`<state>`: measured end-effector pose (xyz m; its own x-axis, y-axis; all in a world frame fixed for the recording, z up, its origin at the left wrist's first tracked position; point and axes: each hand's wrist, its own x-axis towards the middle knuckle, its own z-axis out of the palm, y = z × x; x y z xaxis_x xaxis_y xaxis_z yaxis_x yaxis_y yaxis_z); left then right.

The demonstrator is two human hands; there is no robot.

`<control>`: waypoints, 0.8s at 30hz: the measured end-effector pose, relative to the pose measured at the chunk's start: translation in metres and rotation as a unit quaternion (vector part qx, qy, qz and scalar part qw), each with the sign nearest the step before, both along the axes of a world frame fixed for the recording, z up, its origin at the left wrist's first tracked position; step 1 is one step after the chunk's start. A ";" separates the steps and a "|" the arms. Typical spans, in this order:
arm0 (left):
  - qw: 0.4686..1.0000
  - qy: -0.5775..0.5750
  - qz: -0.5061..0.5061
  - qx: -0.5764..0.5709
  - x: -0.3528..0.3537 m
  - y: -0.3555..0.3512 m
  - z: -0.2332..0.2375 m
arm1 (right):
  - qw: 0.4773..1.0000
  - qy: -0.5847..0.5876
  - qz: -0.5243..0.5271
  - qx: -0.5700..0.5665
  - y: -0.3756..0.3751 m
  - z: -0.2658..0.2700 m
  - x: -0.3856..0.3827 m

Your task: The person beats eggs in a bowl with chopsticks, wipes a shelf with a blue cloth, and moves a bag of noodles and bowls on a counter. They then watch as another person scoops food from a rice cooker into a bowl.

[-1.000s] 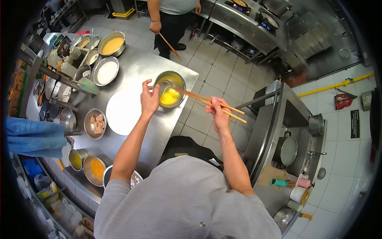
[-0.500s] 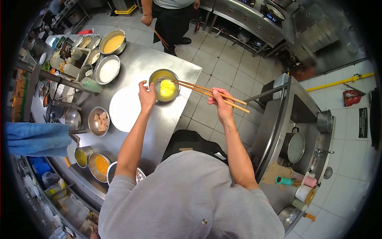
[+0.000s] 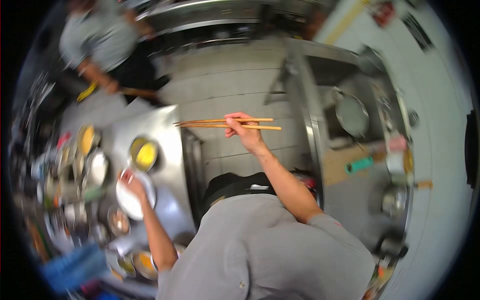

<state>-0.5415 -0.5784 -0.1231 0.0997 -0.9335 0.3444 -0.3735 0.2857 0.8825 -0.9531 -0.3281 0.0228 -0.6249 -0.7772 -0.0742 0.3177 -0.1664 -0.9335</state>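
Observation:
My right hand [image 3: 243, 132] is closed around a pair of long wooden chopsticks [image 3: 205, 123], held level over the floor with their dark tips by the steel table's corner. My left hand [image 3: 132, 184] hovers over a round white plate [image 3: 136, 204], blurred by motion, its fingers apart and nothing visible in them. Just beyond its fingertips stands a metal bowl [image 3: 134, 161] with a bright yellow lump of food [image 3: 146, 155] inside. Hand and bowl are apart in this view.
Bowls with pale and orange contents [image 3: 145, 265] line the steel table [image 3: 170, 150], along with a bowl of pinkish meat [image 3: 119, 221]. A blue towel [image 3: 75, 267] hangs at lower left. Another person [image 3: 102, 45] stands beyond the table. At right, a sink holds a pot [image 3: 352, 115].
My view has swung to the right. The chopsticks have come away from the yellow food in the bowl. My left hand has drawn back from the bowl's rim to above the plate.

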 end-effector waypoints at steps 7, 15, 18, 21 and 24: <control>0.999 -0.003 0.028 0.038 -0.050 0.107 0.070 | 0.876 0.146 -0.459 0.006 0.264 0.013 -0.207; 0.996 -0.033 -0.072 0.047 -0.122 0.188 0.103 | 0.775 0.290 -0.504 0.247 0.444 -0.086 -0.365; 0.989 -0.084 -0.103 0.063 -0.138 0.221 0.112 | 0.817 0.215 -0.469 0.257 0.443 -0.083 -0.386; 0.969 -0.096 -0.185 0.133 -0.149 0.265 0.113 | 0.845 0.213 -0.426 0.244 0.446 -0.087 -0.403; 0.925 -0.083 -0.282 0.242 -0.183 0.331 0.105 | 0.859 0.170 -0.413 0.250 0.450 -0.090 -0.410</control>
